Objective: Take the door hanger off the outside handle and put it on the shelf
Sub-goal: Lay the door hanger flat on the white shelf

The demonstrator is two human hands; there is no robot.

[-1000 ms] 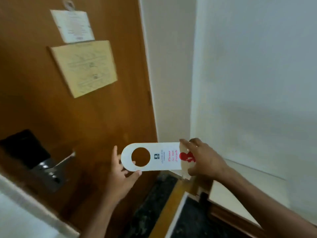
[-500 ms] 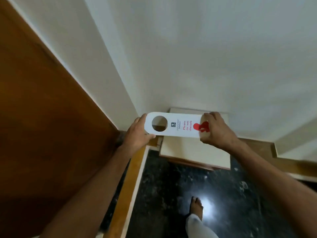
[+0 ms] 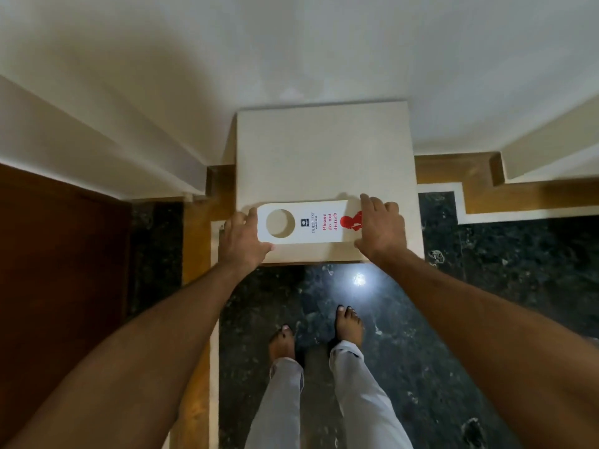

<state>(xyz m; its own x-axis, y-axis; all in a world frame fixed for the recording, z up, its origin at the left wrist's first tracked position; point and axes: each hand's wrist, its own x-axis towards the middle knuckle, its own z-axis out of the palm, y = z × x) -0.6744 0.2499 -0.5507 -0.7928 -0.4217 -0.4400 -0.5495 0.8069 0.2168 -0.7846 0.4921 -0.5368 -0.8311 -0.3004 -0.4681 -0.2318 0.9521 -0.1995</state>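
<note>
Gripping door hanger ends over shelf: both hands, left hand, right hand.

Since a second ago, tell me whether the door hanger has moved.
Yes. The door hanger was held beside the wooden door; now it sits low over the front edge of the shelf, both hands on its ends.

Shelf top is bare behind the door hanger, so we've open room toward the far wall. Wall blocks far side; dark door stands left. Floor right is open.
</note>
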